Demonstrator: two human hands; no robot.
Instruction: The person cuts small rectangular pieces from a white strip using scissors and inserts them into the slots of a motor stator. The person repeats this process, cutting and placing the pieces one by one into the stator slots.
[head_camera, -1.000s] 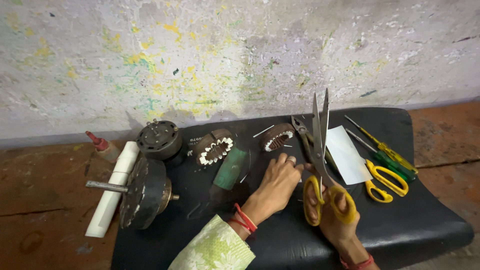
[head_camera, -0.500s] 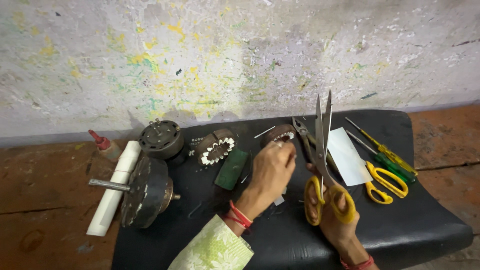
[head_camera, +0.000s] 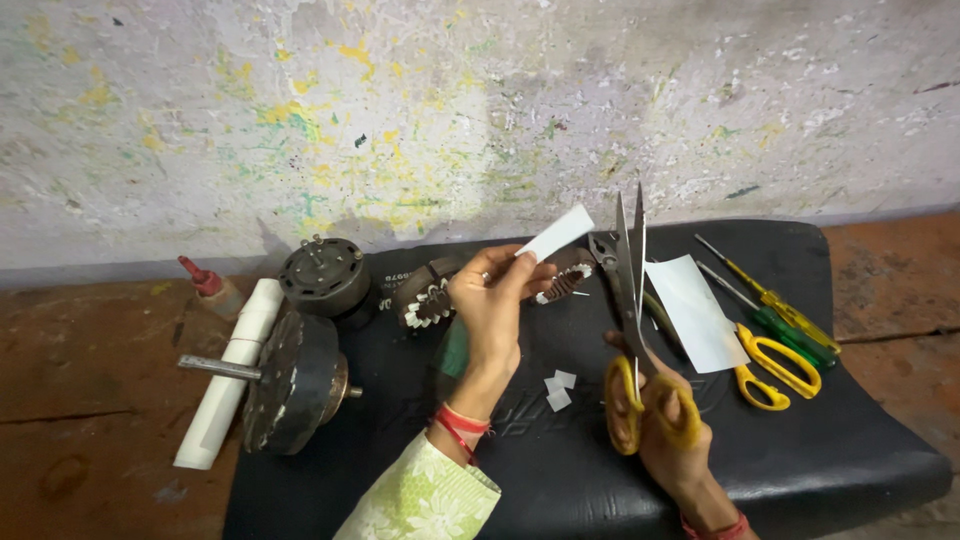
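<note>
Left hand (head_camera: 490, 300) is raised above the black seat cushion (head_camera: 850, 450), grip pinched on a small white paper strip (head_camera: 556, 232) between thumb and fingertips; strip tilts up to the right, its free end close to the scissor tips. Right hand (head_camera: 672, 432) has fingers through the yellow handles of the scissors (head_camera: 628, 290), grip closed around those loops, blades pointing up and only slightly parted, just right of the strip and not touching it as far as can be told. Red thread bands on both wrists, light green patterned sleeve (head_camera: 425, 500) on the left arm. On the cushion under the hands: a few small white paper scraps (head_camera: 557, 390). Right of the scissors lies a bigger white paper sheet (head_camera: 695, 312), then a second pair of yellow-handled scissors (head_camera: 775, 365), a green-handled screwdriver (head_camera: 790, 335) and a yellow-handled screwdriver (head_camera: 775, 300) side by side. Behind the left hand are two brown wound coil pieces (head_camera: 425, 298), one partly hidden by the hand. At the cushion's left edge sits a dark round motor housing with a shaft (head_camera: 290, 385), another dark round motor part (head_camera: 323, 275) behind it, a white tube (head_camera: 232, 375) lying alongside, and a small red-capped bottle (head_camera: 205, 280) on the brown floor (head_camera: 80, 400). Paint-flecked wall (head_camera: 450, 110) behind.
</note>
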